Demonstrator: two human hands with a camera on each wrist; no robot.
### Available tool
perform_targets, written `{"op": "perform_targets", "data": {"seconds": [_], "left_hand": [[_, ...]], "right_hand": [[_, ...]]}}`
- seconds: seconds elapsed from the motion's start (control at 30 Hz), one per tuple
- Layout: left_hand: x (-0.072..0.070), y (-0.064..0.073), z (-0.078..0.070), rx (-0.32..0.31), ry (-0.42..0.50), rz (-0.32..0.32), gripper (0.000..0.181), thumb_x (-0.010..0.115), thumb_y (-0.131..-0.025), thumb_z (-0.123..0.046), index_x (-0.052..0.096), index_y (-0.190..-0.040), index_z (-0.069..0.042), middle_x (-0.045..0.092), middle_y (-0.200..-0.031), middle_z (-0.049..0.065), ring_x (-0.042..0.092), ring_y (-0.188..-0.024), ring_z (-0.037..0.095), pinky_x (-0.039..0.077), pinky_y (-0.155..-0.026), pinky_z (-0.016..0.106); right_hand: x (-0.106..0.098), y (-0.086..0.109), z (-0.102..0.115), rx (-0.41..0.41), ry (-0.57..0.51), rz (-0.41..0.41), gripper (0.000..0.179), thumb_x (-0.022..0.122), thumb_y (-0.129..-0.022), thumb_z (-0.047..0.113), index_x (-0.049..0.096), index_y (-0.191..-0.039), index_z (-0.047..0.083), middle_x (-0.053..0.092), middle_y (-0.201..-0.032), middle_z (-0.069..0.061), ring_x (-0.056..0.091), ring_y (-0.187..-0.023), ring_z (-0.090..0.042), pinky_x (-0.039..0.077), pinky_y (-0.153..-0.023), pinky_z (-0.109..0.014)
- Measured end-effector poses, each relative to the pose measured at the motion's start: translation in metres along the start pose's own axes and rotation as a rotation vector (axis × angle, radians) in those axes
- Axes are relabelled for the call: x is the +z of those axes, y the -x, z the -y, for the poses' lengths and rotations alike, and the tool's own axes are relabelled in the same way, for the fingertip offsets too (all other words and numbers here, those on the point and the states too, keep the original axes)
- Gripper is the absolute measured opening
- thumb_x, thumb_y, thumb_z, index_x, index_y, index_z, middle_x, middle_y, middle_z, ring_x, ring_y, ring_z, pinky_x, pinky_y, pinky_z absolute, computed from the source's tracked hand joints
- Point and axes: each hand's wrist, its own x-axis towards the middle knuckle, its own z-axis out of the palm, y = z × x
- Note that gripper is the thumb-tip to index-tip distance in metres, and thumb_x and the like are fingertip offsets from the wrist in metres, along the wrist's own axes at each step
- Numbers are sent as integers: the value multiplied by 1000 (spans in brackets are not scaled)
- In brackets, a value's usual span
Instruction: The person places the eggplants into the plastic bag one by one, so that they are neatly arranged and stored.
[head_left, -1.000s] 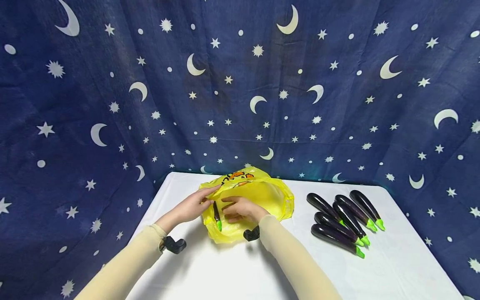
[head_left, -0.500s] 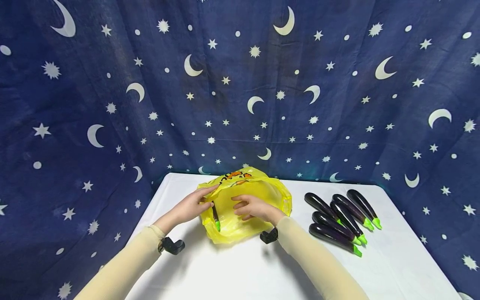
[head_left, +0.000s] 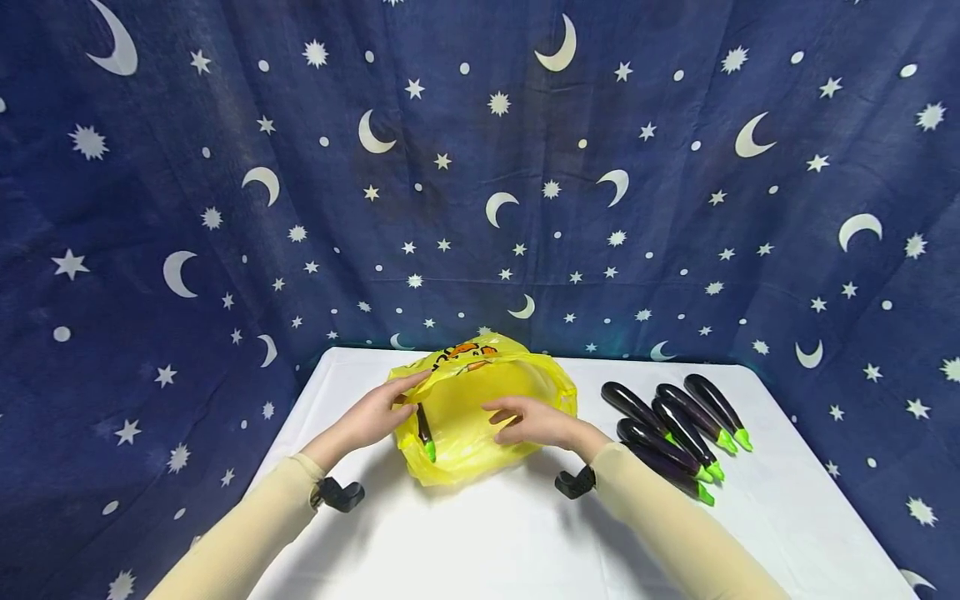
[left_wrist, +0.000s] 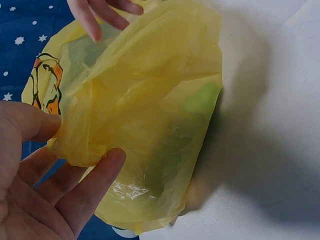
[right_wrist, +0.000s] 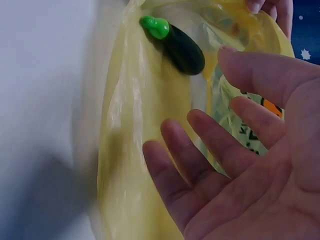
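Note:
A yellow plastic bag lies with its mouth facing me on the white table. Inside, along its left side, is one dark eggplant with a green cap; the right wrist view shows this eggplant more fully. My left hand holds the bag's left rim between thumb and fingers, as the left wrist view shows at the bag's edge. My right hand is at the bag's mouth, fingers spread, with nothing in it. Several loose eggplants lie to the right of the bag.
The white tablecloth runs under everything. Behind and beside the table hangs a dark blue curtain printed with moons and stars. Black wrist cameras are strapped to both wrists.
My right hand has moved right, from deeper inside the bag towards its right side. My left hand stays at the left rim. The eggplant stays in the bag, and the head view has shifted slightly.

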Motion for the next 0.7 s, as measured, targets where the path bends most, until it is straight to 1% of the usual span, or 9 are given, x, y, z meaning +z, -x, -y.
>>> {"op": "perform_targets", "data": {"seconds": [0.1,0.17,0.27,0.4,0.53,0.7], "left_hand": [[-1,1,1,17,-9,-16,60,61,-99,-7,46,-156,-16,46,-157,8,49,-136,31,43,-110,51],[-1,2,2,30,-13,-26,60,60,-99,-6,47,-156,-16,47,-156,8,50,-136,32,43,-110,51],[-2,2,3,47,-14,-35,59,59,-98,-4,47,-155,-14,48,-155,9,49,-136,32,42,-110,52],[-2,2,3,53,-15,-38,58,59,-99,-3,47,-155,-11,48,-155,8,48,-137,32,42,-110,52],[-3,3,4,61,-12,-39,57,59,-99,-3,47,-154,-10,48,-155,8,48,-137,33,42,-110,52],[-2,2,5,50,-7,-36,57,59,-99,-6,48,-155,-13,48,-155,7,49,-137,31,42,-110,50]], "right_hand": [[-9,13,-3,-5,53,-12,61,75,-93,23,53,-150,18,58,-141,-20,60,-123,-34,51,-101,-44],[-16,23,-5,0,65,-27,64,76,-93,25,52,-151,16,58,-141,-20,59,-123,-37,50,-103,-47],[-25,38,-7,-4,88,-56,66,76,-92,25,50,-151,10,57,-141,-22,57,-125,-42,49,-103,-49],[-36,57,-11,-39,150,-86,67,75,-93,20,48,-152,5,57,-140,-23,56,-125,-46,50,-102,-49],[-45,75,-16,-37,207,-97,69,76,-93,21,46,-154,7,56,-141,-21,55,-126,-45,50,-102,-51],[-53,95,-21,-16,289,-116,72,77,-92,32,47,-154,12,55,-143,-19,55,-127,-42,44,-105,-58]]}}
